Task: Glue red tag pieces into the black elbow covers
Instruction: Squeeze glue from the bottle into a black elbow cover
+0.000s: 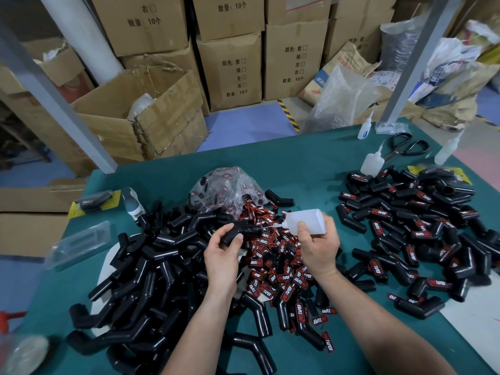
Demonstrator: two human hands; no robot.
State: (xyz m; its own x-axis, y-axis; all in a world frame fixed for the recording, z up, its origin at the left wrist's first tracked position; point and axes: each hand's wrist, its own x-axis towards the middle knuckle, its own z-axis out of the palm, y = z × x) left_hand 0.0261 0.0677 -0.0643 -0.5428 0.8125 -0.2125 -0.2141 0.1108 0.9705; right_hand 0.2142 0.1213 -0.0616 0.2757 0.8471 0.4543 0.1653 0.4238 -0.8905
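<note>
My left hand [223, 255] holds a black elbow cover [238, 231] above the middle of the table. My right hand [319, 249] grips a white glue bottle [305, 221], tipped sideways with its nozzle touching the cover. Below both hands lies a heap of red tag pieces [273, 263] printed TAPER. A big pile of bare black elbow covers [151, 277] spreads at the left. At the right lies a pile of covers with red tags on them [416, 231].
A clear bag of tags [224, 189] sits behind the heap. Spare glue bottles [372, 162], scissors [405, 147] and packaged items [93, 203] lie on the green table [297, 169]. Cardboard boxes [151, 109] stand beyond the far edge.
</note>
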